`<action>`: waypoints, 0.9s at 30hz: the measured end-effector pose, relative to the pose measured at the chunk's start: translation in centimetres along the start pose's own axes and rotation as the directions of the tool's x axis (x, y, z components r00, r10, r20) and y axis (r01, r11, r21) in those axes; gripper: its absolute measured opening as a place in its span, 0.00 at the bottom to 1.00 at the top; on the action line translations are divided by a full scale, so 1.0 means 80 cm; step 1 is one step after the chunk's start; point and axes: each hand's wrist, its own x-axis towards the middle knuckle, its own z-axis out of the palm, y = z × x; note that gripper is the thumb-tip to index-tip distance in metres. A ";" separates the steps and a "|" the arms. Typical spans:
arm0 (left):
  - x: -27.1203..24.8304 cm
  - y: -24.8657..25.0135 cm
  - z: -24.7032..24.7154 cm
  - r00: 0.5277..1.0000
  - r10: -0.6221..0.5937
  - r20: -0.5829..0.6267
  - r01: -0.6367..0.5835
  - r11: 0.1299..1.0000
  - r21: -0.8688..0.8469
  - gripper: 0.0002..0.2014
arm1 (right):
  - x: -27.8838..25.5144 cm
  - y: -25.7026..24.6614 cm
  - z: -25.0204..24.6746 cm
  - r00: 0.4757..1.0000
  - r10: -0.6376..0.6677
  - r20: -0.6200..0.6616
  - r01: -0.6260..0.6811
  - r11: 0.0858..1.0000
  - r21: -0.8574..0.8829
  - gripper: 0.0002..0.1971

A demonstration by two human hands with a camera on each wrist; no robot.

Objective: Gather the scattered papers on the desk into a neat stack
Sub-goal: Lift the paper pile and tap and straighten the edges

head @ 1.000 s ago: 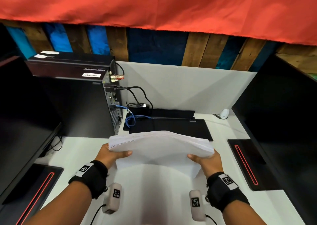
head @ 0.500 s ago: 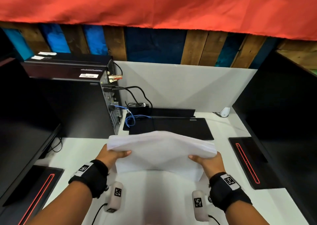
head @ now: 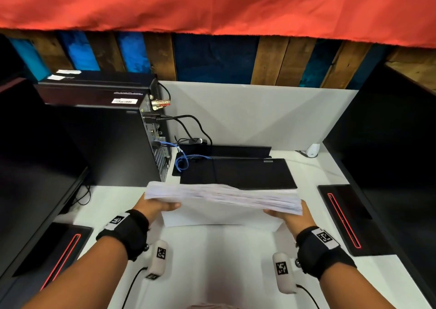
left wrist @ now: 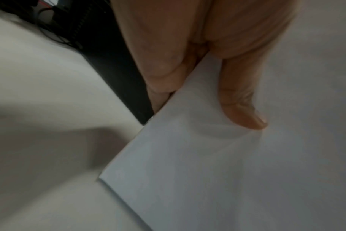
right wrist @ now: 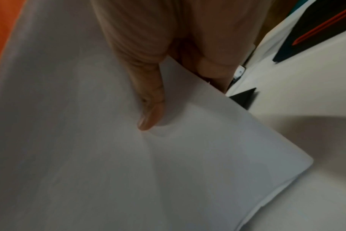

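A thick stack of white papers (head: 221, 205) stands on its long edge on the white desk (head: 212, 261), tilted back, its top edge fanned. My left hand (head: 158, 208) grips the stack's left side and my right hand (head: 285, 214) grips its right side. In the left wrist view the thumb (left wrist: 241, 107) presses the near sheet of the papers (left wrist: 227, 171) while the fingers sit behind. The right wrist view shows the same: a thumb (right wrist: 150, 109) on the papers (right wrist: 168, 171), fingers hidden behind.
A black computer tower (head: 106, 129) with cables stands at the back left. A closed black laptop (head: 238, 173) lies just behind the stack. Black monitors (head: 389, 155) flank both sides, with black pads (head: 344, 216) marked in red beneath them. A white divider (head: 259, 115) closes the back.
The stack has tilted further back and its top edge now shows fanned sheets. Both hands keep their grip at the sides and have barely shifted.
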 end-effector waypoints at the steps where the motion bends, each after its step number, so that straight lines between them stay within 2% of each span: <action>1: 0.001 0.004 -0.002 1.000 -0.002 -0.003 0.002 1.000 -0.027 0.29 | -0.002 -0.007 -0.002 1.000 -0.010 -0.019 0.010 1.000 0.002 0.16; 3: 0.000 0.012 -0.006 1.000 0.011 0.013 -0.011 1.000 -0.023 0.30 | -0.005 -0.014 -0.007 0.999 -0.027 -0.023 0.027 0.999 0.016 0.16; 7: -0.003 0.010 0.000 0.999 0.005 0.053 -0.011 0.993 0.116 0.25 | -0.006 -0.002 0.001 1.000 0.019 -0.011 -0.019 1.000 -0.018 0.17; 9: -0.003 0.009 0.006 1.000 -0.001 0.005 0.001 0.997 0.073 0.28 | -0.005 -0.005 0.008 0.999 0.022 -0.040 -0.023 0.999 -0.024 0.15; 11: -0.002 0.017 0.008 1.000 -0.009 -0.022 0.008 1.000 -0.008 0.30 | -0.003 -0.014 0.007 0.995 0.007 -0.096 -0.001 0.998 0.063 0.14; 14: 0.000 0.022 0.009 0.999 -0.025 -0.043 0.024 0.999 -0.035 0.27 | -0.006 -0.020 0.006 0.991 0.016 -0.130 0.007 0.984 0.176 0.14; 16: -0.001 0.017 0.015 0.996 -0.059 -0.059 0.056 0.997 -0.056 0.27 | -0.010 -0.012 0.014 0.990 0.043 -0.135 -0.022 0.988 0.153 0.14; 18: -0.001 0.019 0.025 0.992 -0.079 -0.101 0.070 0.993 -0.092 0.21 | -0.013 -0.014 0.023 0.986 0.054 -0.157 -0.033 0.991 0.130 0.13; 20: -0.003 0.031 0.033 0.989 -0.051 -0.141 0.033 0.991 -0.127 0.17 | -0.009 -0.022 0.023 0.983 0.031 -0.183 -0.004 0.989 0.149 0.12; 22: -0.008 0.048 0.035 0.986 0.012 -0.166 -0.037 0.988 -0.149 0.16 | -0.009 -0.034 0.021 0.977 -0.003 -0.212 0.043 0.982 0.183 0.10; 25: -0.019 0.058 0.035 0.973 0.111 -0.205 -0.141 0.980 -0.142 0.15 | -0.023 -0.039 0.022 0.965 -0.067 -0.255 0.118 0.975 0.191 0.11; 27: -0.030 0.050 0.038 0.959 0.119 -0.256 -0.158 0.978 -0.138 0.15 | -0.036 -0.029 0.030 0.966 -0.054 -0.253 0.110 0.971 0.212 0.09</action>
